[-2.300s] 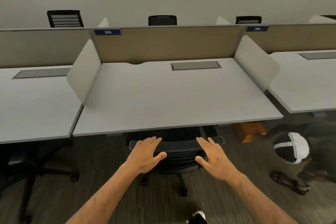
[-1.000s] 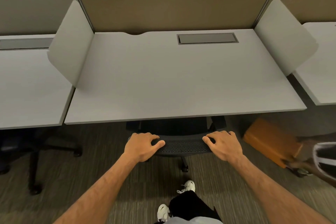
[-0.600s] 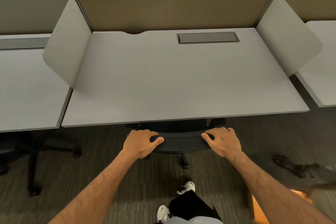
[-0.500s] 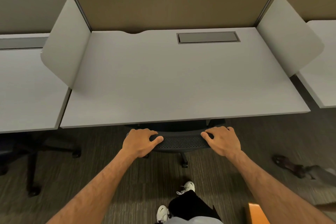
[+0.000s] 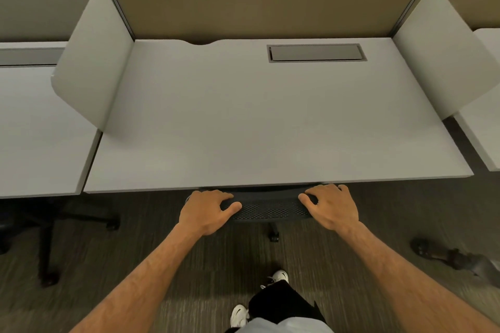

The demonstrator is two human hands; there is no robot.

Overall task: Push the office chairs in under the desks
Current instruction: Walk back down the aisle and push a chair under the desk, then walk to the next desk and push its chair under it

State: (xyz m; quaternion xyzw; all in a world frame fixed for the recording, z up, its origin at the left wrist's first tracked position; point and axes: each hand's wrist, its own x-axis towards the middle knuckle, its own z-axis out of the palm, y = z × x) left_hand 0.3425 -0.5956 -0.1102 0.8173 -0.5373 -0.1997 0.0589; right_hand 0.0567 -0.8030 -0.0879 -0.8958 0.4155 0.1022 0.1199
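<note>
A black mesh-backed office chair (image 5: pixel 267 209) stands at the front edge of the grey desk (image 5: pixel 270 127) labelled 305. Only the top of its backrest and one caster show; the seat is hidden under the desktop. My left hand (image 5: pixel 207 209) grips the left end of the backrest top. My right hand (image 5: pixel 331 205) grips the right end, its knuckles close to the desk edge.
White side screens (image 5: pixel 92 62) flank the desk, with a tan partition behind. Another chair's dark base (image 5: pixel 48 232) sits under the left desk. Another person's dark shoe (image 5: pixel 430 250) is on the carpet at right. My own feet (image 5: pixel 240 315) are below.
The chair has rolled further forward under the desk with both hands closed on its backrest. The other person and the orange box at right have moved out of view.
</note>
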